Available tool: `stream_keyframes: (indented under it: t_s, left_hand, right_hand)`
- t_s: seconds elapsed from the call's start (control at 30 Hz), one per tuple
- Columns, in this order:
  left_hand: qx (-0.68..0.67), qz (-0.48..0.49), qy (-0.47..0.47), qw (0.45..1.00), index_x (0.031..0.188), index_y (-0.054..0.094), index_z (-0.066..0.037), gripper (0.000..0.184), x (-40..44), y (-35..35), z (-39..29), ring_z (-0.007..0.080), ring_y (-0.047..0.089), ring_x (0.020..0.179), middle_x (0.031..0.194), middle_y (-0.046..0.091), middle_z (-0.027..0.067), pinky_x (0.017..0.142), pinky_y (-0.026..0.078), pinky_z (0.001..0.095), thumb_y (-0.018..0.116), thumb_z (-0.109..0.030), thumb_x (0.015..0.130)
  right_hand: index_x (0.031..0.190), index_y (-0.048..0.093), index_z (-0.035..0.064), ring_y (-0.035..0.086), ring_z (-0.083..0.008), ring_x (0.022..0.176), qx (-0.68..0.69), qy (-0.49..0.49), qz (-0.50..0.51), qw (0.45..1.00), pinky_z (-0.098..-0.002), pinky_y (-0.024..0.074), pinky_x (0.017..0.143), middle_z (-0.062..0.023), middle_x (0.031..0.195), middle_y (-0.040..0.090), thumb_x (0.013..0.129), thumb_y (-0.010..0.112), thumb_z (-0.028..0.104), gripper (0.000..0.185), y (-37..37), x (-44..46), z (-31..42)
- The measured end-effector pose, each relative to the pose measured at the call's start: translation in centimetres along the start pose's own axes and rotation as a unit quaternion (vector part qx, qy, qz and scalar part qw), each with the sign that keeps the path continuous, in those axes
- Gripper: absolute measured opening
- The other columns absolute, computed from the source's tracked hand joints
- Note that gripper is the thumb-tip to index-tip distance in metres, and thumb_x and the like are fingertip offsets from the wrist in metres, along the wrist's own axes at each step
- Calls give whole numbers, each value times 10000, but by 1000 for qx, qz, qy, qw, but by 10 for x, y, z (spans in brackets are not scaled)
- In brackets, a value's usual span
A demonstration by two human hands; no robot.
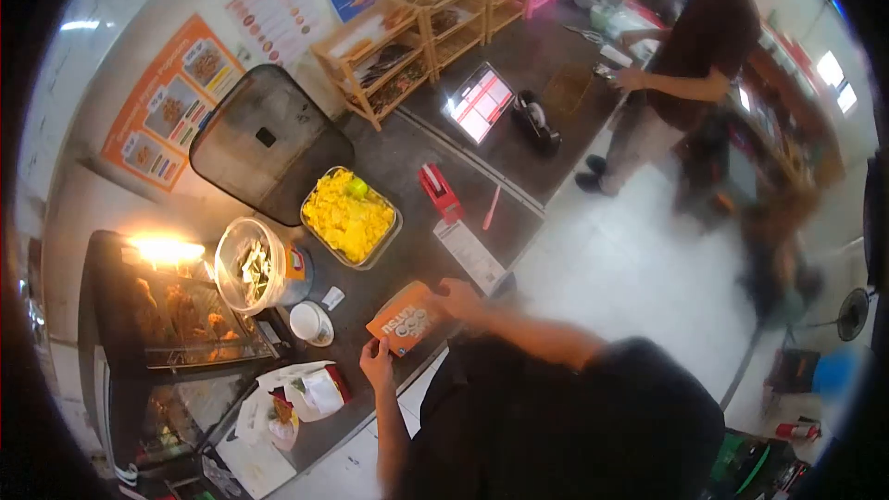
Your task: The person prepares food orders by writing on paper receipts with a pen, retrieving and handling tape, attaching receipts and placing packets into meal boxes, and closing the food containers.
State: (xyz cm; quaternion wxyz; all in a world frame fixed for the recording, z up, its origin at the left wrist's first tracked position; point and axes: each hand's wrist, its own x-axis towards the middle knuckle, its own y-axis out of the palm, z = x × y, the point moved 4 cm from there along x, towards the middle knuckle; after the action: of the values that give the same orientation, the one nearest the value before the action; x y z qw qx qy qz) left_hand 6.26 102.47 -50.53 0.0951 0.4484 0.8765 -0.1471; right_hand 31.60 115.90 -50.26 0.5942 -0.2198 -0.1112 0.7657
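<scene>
An orange printed food packet (408, 318), with "KATSU" in white letters, is held over the front of the dark counter. My left hand (376, 363) pinches its lower left corner. The fingers of my right hand (460, 302) are closed at its upper right side, and its far edge is partly hidden by them. Just beyond lies a white paper slip (469, 255). To the left stand a white cup or roll (310, 324) and two white paper bags with food, the nearer one being the open bag (269, 418).
A tray of yellow food (348, 218), a clear tub (250, 264), a red tape dispenser (440, 193) and a tablet (479, 102) stand on the counter (407, 143). A lit food warmer (171, 306) is at left. Another person (706, 46) stands at the far right.
</scene>
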Motion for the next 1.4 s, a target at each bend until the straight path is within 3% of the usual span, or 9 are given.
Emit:
stream_keyframes:
  t_s: [0.23, 0.33, 0.37, 0.43, 0.57, 1.03, 1.23, 1.3, 1.4]
  left_hand:
    - [140, 7, -25, 990, 792, 701, 69, 332, 28, -1, 14, 82, 561, 575, 663, 636, 38, 507, 438, 238, 760, -240, 897]
    - [213, 27, -102, 971, 943, 681, 99, 349, 35, -1, 16, 185, 663, 745, 906, 691, 160, 664, 544, 328, 764, -236, 886]
    - [281, 43, 67, 956, 1048, 636, 107, 445, 40, 5, 5, 262, 642, 919, 1063, 638, 222, 809, 521, 395, 783, -267, 857]
    - [332, 61, 245, 909, 1154, 591, 115, 568, 44, 23, -12, 339, 621, 1094, 1220, 584, 284, 953, 499, 462, 802, -299, 828]
    - [508, 134, 326, 786, 1309, 436, 91, 999, 15, 60, -29, 425, 474, 1239, 1307, 479, 291, 1041, 399, 511, 894, -469, 621]
    - [536, 152, 365, 746, 1261, 435, 71, 1010, 16, 68, -46, 423, 500, 1100, 1142, 486, 237, 947, 435, 502, 889, -501, 562]
    - [510, 228, 293, 776, 1442, 352, 68, 1090, 17, 61, -70, 451, 442, 1247, 1424, 390, 290, 1076, 354, 501, 848, -485, 645]
    - [521, 249, 277, 768, 1487, 329, 39, 1101, 24, 55, -57, 459, 411, 1303, 1516, 325, 296, 1112, 322, 507, 843, -476, 661]
    - [618, 161, 417, 646, 1499, 356, -37, 1053, 31, 50, -28, 470, 355, 1370, 1590, 222, 283, 1120, 307, 552, 831, -486, 673]
  right_hand:
    - [781, 743, 7, 681, -388, 668, -114, 67, 33, 991, -482, 567, 710, -199, 771, 713, 763, 733, 598, 591, 30, 47, -31]
    - [955, 732, 6, 691, -375, 864, -181, 20, 67, 981, -486, 559, 823, -210, 1001, 717, 738, 764, 545, 582, 18, 51, -3]
    - [955, 732, 6, 691, -375, 864, -178, 22, 61, 982, -486, 559, 823, -210, 1001, 717, 738, 764, 545, 582, 31, 53, -7]
    - [1213, 636, 37, 608, -337, 1150, -212, -300, -53, 929, -462, 510, 952, -181, 1284, 608, 656, 835, 479, 739, 68, 64, -17]
    - [1355, 496, 57, 489, -309, 1290, -427, -440, 74, 786, -441, 456, 1015, -130, 1385, 484, 556, 898, 425, 967, 63, 35, 22]
    - [1245, 582, 30, 551, -384, 1160, -310, -344, 313, 829, -479, 481, 964, -208, 1223, 556, 484, 940, 378, 909, -3, -3, 123]
    - [1188, 608, 25, 539, -382, 1189, -208, -391, 104, 891, -474, 461, 987, -201, 1286, 561, 653, 831, 437, 711, 14, 13, 86]
    - [1121, 656, 21, 612, -382, 1093, -321, -253, 296, 863, -483, 502, 914, -199, 1209, 645, 750, 770, 410, 550, 17, 19, 83]
    - [998, 702, 21, 676, -385, 909, -217, -10, 249, 944, -478, 536, 787, -191, 1023, 718, 811, 719, 357, 384, 16, 36, 57]
